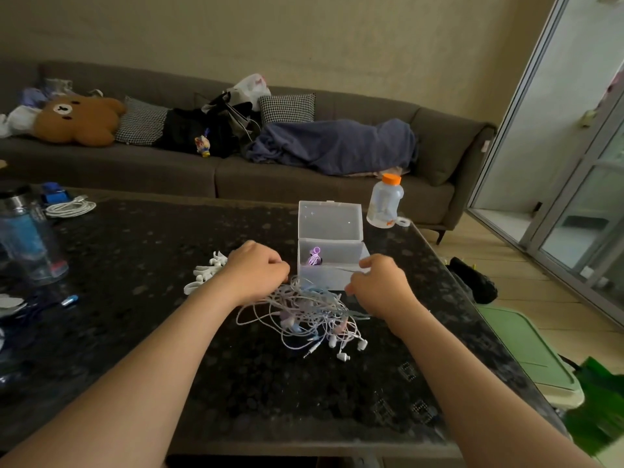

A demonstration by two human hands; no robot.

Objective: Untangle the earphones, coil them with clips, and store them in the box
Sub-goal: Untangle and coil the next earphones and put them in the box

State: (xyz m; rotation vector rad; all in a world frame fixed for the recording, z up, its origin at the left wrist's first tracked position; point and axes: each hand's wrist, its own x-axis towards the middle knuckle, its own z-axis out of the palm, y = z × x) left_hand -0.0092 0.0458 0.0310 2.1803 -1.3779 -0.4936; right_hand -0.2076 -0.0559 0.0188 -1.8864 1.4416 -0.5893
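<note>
Behind everything, the grey sofa [304,184] runs across the room, its left end cut off by the frame. Nearer you, the dark speckled counter [152,248] carries the work, and its left side and near corners run out of view. The clear box [331,221] stands open toward the counter's far side, lid upright. Just in front of it lie the earphones [304,315], pale cables so knotted that the sets cannot be counted.

Your hands are apart, one at each side of the tangle's far edge. Your left hand [256,270] curls down on the cables, fingertips hidden behind the knuckles, so whether it grips cannot be told. Your right hand [380,283] pinches a thin strand by the box front. White clips [206,271] lie just left of your left hand, partly covered by it. One purple coil [314,257] sits inside the box, blurred through the plastic.
</note>
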